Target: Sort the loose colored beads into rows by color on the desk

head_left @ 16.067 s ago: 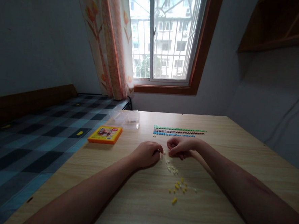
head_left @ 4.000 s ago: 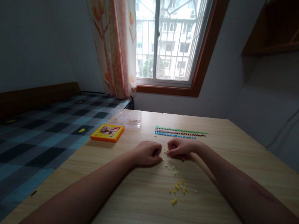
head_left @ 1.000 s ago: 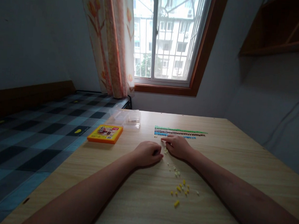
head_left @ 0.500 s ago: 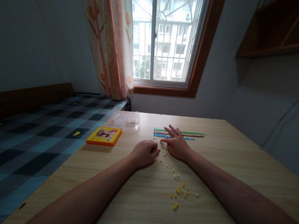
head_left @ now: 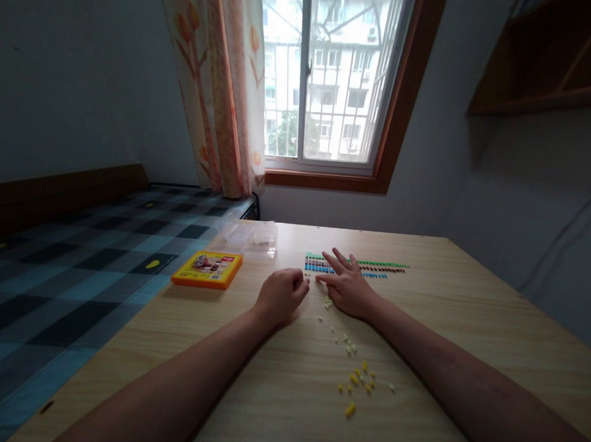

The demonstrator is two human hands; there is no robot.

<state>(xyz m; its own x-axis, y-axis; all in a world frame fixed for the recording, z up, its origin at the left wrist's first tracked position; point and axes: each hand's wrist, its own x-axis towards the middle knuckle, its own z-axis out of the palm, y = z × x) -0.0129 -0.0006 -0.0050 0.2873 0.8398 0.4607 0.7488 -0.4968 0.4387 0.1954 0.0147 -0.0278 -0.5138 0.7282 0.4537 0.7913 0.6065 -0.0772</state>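
My left hand (head_left: 281, 296) is closed, its knuckles up, beside the left end of the block rows; whatever its fingers hold, if anything, is hidden. My right hand (head_left: 350, 288) lies open with fingers spread over the rows, its index fingertip at the table just right of a few pale bits (head_left: 307, 275). Tiny blocks stand in neat lines: green ones (head_left: 383, 264) farthest back, brown ones (head_left: 395, 271) in the middle, blue ones (head_left: 376, 276) nearest. Loose cream blocks (head_left: 350, 348) trail toward me, and loose yellow blocks (head_left: 354, 378) lie closer still.
An orange and yellow box (head_left: 207, 269) with a printed lid lies left of my left hand. Behind it stands a clear plastic case (head_left: 254, 238). The wooden table (head_left: 470, 312) meets a checked bed (head_left: 97, 269) on the left; a window (head_left: 334, 83) is ahead.
My left hand has shifted slightly forward and left, toward the front end of the rows, still closed. My right hand stays almost in place, fingers spread.
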